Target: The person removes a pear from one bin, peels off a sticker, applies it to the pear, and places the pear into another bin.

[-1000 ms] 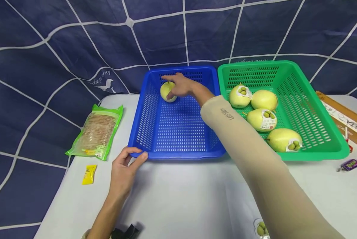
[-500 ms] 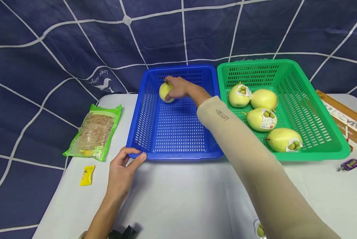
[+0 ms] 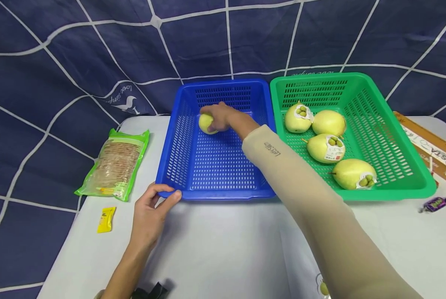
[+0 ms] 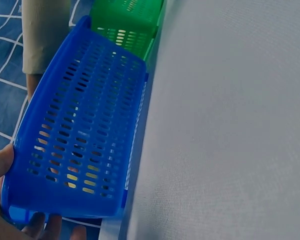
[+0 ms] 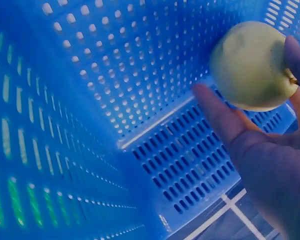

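A yellow-green pear [image 3: 205, 124] sits low in the far left part of the blue basket [image 3: 215, 193]. My right hand [image 3: 215, 116] curls over it and grips it. In the right wrist view the pear [image 5: 245, 60] is pinched between a fingertip and the thumb [image 5: 220, 117], close to the perforated blue wall [image 5: 115, 75]. My left hand [image 3: 161, 197] holds the basket's near left corner, thumb on the rim. In the left wrist view its fingers [image 4: 0, 165] wrap the corner of the blue basket [image 4: 80, 140].
A green basket [image 3: 357, 81] with several labelled pears [image 3: 325, 147] stands right of the blue one. A green cracker packet [image 3: 114, 166] and a yellow sachet [image 3: 106, 219] lie at left. A purple candy [image 3: 435, 203] and a pasta box [image 3: 432, 149] lie at right on the white table [image 3: 226, 249].
My right hand has brought the pear lower into the blue basket and slightly nearer. The left hand has kept its hold on the corner.
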Tool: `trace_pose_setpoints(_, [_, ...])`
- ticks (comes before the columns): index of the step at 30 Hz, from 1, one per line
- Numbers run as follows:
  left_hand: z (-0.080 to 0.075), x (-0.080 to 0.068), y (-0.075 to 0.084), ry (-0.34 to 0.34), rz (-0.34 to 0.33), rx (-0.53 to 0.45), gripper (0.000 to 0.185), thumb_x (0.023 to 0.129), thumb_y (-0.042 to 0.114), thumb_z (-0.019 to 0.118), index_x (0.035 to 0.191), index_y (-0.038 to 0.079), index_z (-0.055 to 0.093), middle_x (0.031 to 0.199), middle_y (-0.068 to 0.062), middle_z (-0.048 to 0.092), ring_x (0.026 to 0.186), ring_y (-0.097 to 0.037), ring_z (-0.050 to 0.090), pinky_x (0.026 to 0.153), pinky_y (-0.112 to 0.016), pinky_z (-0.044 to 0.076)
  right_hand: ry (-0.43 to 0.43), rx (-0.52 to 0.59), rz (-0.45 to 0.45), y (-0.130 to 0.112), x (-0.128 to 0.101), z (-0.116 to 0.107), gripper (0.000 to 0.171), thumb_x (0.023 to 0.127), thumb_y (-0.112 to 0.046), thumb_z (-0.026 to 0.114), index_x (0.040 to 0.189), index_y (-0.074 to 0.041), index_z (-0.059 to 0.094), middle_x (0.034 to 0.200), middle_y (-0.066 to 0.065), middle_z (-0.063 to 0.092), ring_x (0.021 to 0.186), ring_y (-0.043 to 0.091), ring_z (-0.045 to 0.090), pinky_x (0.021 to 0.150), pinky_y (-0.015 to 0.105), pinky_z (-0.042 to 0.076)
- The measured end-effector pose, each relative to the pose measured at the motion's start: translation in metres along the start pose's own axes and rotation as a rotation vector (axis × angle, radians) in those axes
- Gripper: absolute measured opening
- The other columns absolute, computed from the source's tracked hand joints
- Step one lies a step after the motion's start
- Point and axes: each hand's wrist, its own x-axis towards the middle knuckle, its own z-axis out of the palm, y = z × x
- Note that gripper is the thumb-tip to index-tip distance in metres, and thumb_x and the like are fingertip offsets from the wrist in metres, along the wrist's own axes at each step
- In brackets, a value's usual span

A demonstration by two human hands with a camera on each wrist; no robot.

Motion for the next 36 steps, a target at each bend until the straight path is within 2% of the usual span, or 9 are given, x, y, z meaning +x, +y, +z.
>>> trace_pose_setpoints(8, [-0.001,0.000,0.002,-0.013,-0.003,0.009,0.018,0.084,-0.003,0.076,0.094,-0.007,0.061,0.107,-0.013,0.058,0.103,-0.022,0.057,0.077,-0.020,0.050,-0.029,0.037,-0.064,0.004,-0.005,-0.004,0.057,0.101,-0.013,0.057,0.152,-0.011,0.032,0.144,0.012,0.044,0.128,0.028,0.043,0.109,0.042,0.034])
trace_pose_setpoints(15, [0.001,-0.001,0.001,-0.003,0.003,0.010,0.018,0.085,-0.003,0.075,0.094,-0.007,0.061,0.105,-0.013,0.059,0.101,-0.021,0.057,0.074,-0.020,0.049,0.003,0.216,-0.162,0.004,-0.027,-0.019,0.053,0.102,-0.011,0.052,0.151,-0.008,0.033,0.145,0.012,0.042,0.123,0.025,0.043,0.103,0.040,0.037])
trace_pose_setpoints(18, [0.001,-0.001,0.001,-0.004,0.003,0.008,0.018,0.085,-0.003,0.075,0.094,-0.006,0.061,0.106,-0.015,0.058,0.101,-0.021,0.057,0.074,-0.020,0.049,0.038,0.239,-0.216,0.000,-0.040,-0.026,0.051,0.103,-0.013,0.052,0.151,-0.008,0.035,0.141,0.011,0.045,0.117,0.025,0.045,0.096,0.038,0.042])
trace_pose_setpoints(22, [-0.001,-0.001,0.001,0.006,0.004,0.009,0.017,0.085,-0.002,0.075,0.094,-0.006,0.061,0.106,-0.014,0.059,0.102,-0.021,0.056,0.075,-0.020,0.049,0.110,0.205,-0.310,-0.011,-0.061,-0.034,0.050,0.103,-0.019,0.052,0.150,-0.009,0.037,0.131,0.009,0.050,0.109,0.024,0.048,0.091,0.036,0.043])
trace_pose_setpoints(25, [-0.001,0.000,0.001,0.004,0.008,0.013,0.018,0.085,-0.002,0.075,0.095,-0.006,0.061,0.106,-0.013,0.059,0.103,-0.022,0.056,0.075,-0.020,0.049,0.169,0.225,-0.381,-0.017,-0.081,-0.034,0.051,0.102,-0.018,0.054,0.150,-0.010,0.038,0.131,0.008,0.051,0.109,0.023,0.050,0.092,0.035,0.043])
trace_pose_setpoints(31, [-0.001,-0.001,0.001,0.013,0.014,0.027,0.019,0.085,-0.002,0.075,0.096,-0.008,0.061,0.101,-0.008,0.060,0.101,-0.021,0.057,0.074,-0.019,0.049,0.210,0.402,-0.517,-0.012,-0.126,-0.014,0.050,0.101,-0.012,0.055,0.149,-0.009,0.039,0.138,0.005,0.048,0.115,0.019,0.049,0.095,0.035,0.045])
trace_pose_setpoints(36, [0.000,-0.001,0.000,0.008,0.014,0.024,0.019,0.085,-0.002,0.075,0.097,-0.008,0.061,0.100,-0.006,0.061,0.101,-0.021,0.057,0.074,-0.019,0.049,0.216,0.539,-0.522,-0.001,-0.171,0.010,0.051,0.101,-0.011,0.056,0.150,-0.013,0.039,0.141,0.000,0.046,0.118,0.018,0.049,0.095,0.037,0.047])
